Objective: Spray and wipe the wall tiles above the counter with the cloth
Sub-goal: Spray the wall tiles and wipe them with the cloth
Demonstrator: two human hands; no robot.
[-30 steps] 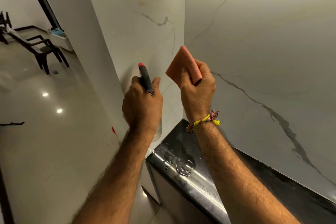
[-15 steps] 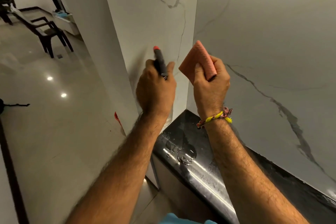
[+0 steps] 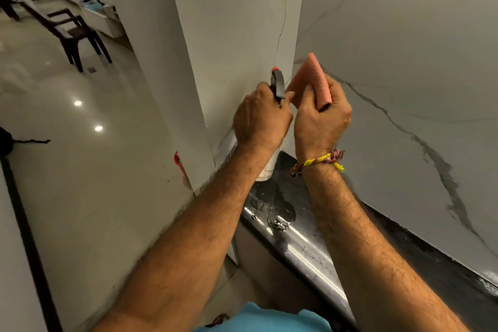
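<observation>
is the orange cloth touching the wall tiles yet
Cannot tell. In the head view the cloth, gripped in the right hand, overlaps the wall tiles; neither contact nor gap shows.

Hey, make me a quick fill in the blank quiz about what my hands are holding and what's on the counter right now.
1. The left hand grips a ____ bottle with a black head and a red nozzle.
2. The right hand holds a folded cloth whose colour is ____.
3. The black counter below the hands shows small puddles of ____.
4. The thread bracelet sits on the ____ wrist.

Missing words: spray; orange; water; right
</observation>
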